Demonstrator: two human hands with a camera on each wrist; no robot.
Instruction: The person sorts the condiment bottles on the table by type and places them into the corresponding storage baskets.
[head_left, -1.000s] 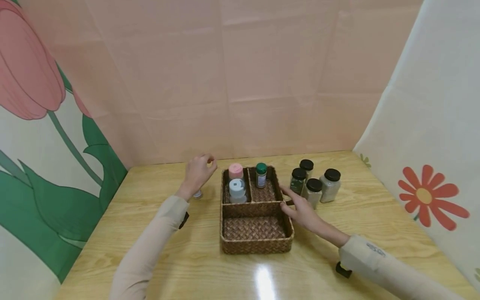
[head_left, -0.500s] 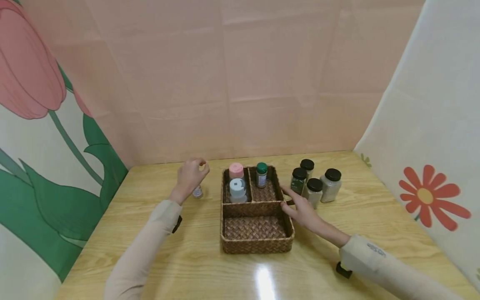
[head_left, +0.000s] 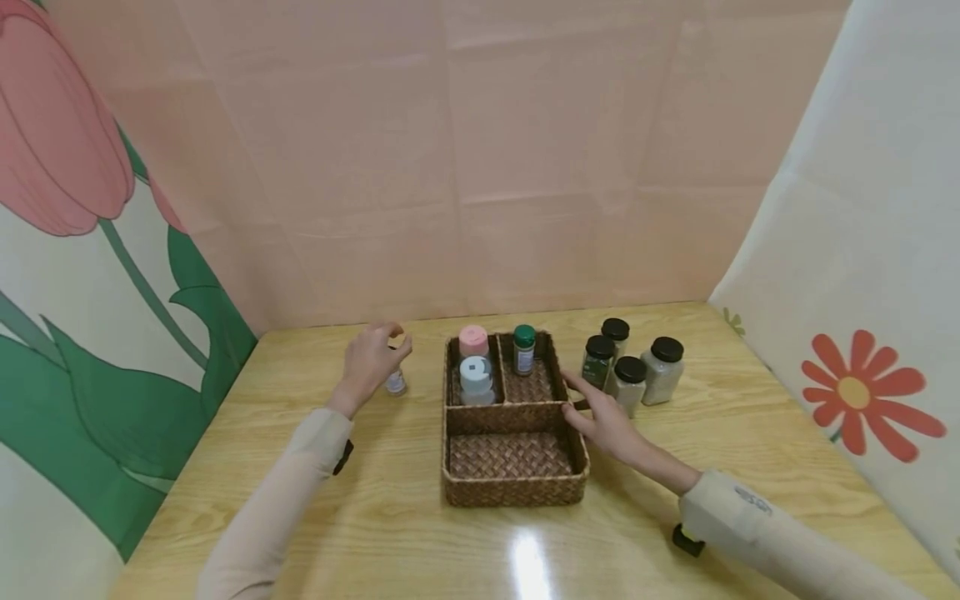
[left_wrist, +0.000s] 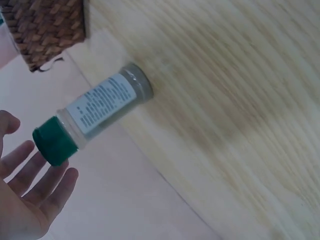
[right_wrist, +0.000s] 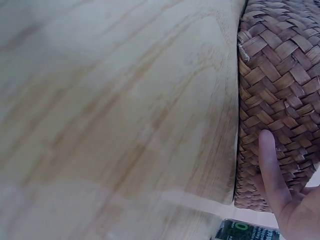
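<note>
In the left wrist view a clear spice jar (left_wrist: 107,105) with a green cap and white label stands on the table. My left hand (left_wrist: 30,200) has its fingers spread around the cap, thumb apart from it; whether a fingertip touches is unclear. From the head view, my left hand (head_left: 369,367) covers the jar's top. My right hand (head_left: 609,423) rests against the right side of a woven divided basket (head_left: 513,492). A straight digit lies on the basket wall (right_wrist: 280,90) in the right wrist view. Inside stand a pink-capped bottle (head_left: 473,339), a white-capped bottle (head_left: 476,379) and a green-capped jar (head_left: 523,354).
Several black-capped jars stand close together right of the basket, among them a green-labelled jar (head_left: 597,362) and a larger pale jar (head_left: 663,373). A pink cloth backdrop (head_left: 450,167) rises behind the wooden table (head_left: 390,517), with printed cloth on both sides.
My left hand has moved left and down from beside the basket to the spice jar, which was mostly hidden behind the wrist. The right hand stays at the basket.
</note>
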